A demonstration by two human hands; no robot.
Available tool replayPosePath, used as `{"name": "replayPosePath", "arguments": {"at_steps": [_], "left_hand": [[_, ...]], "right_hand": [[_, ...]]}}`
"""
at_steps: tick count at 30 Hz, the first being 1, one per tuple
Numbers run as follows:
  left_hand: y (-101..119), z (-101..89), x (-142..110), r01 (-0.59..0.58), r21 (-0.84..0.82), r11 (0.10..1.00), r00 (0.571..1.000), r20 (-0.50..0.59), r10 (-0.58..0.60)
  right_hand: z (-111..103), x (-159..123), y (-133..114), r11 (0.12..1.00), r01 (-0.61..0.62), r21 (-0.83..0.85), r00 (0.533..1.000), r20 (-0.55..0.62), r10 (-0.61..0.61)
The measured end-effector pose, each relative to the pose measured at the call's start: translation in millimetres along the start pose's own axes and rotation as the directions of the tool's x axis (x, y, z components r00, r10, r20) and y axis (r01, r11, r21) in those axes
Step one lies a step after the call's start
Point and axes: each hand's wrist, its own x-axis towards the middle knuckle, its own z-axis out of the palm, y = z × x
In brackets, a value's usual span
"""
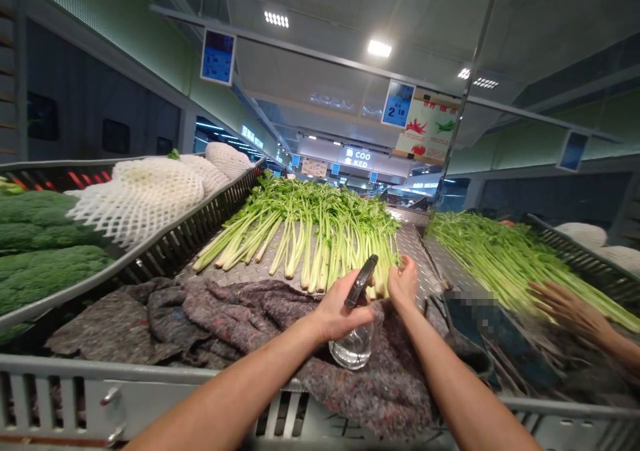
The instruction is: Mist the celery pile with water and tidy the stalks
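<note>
My left hand [336, 315] is closed round a clear spray bottle [354, 349]. Its black trigger head [361, 281] points toward a spread of celery [320, 234] lying on the metal display shelf [253, 274]. My right hand [403, 281] is just right of the bottle, at the cut ends of the nearest stalks. Its fingers are loosely bent and touch the stalks without gripping them. Both forearms reach over a rumpled grey felt cloth [220, 314] at the front of the bin.
Left of a slotted divider [200, 227] lie broccoli heads [43, 254] and produce in white foam netting [145, 194]. A mirrored side panel [450, 147] on the right repeats the celery and shows a hand [570, 311]. A metal rail [150, 381] runs along the front.
</note>
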Motion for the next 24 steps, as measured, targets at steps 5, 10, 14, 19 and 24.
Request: {"name": "replayPosePath", "arguments": {"at_steps": [5, 10, 14, 19, 24], "left_hand": [[0.9, 1.3, -2.9, -0.007, 0.067, 0.998, 1.000, 0.004, 0.006], [-1.2, 0.4, -0.8, 0.002, 0.154, 0.988, 0.999, -0.048, 0.006], [-5.9, -1.7, 0.5, 0.015, 0.188, 0.982, 0.995, -0.096, 0.003], [-6.9, -2.2, -0.5, 0.021, 0.176, 0.984, 0.993, -0.120, 0.000], [-7.7, -0.8, 1.0, 0.027, 0.198, 0.980, 0.991, -0.136, 0.000]], "right_hand": [[-1.1, -0.8, 0.6, 0.999, -0.040, 0.015, 0.999, 0.001, 0.040], [-2.9, -1.2, -3.0, 0.996, -0.087, -0.015, 0.996, 0.032, 0.087], [-3.6, -2.0, -4.9, 0.996, -0.087, -0.025, 0.996, 0.032, 0.088], [-2.5, -2.7, -4.5, 0.998, -0.062, -0.015, 0.998, 0.020, 0.062], [-0.6, -2.6, -1.7, 0.999, -0.047, -0.021, 0.999, 0.023, 0.047]]}}
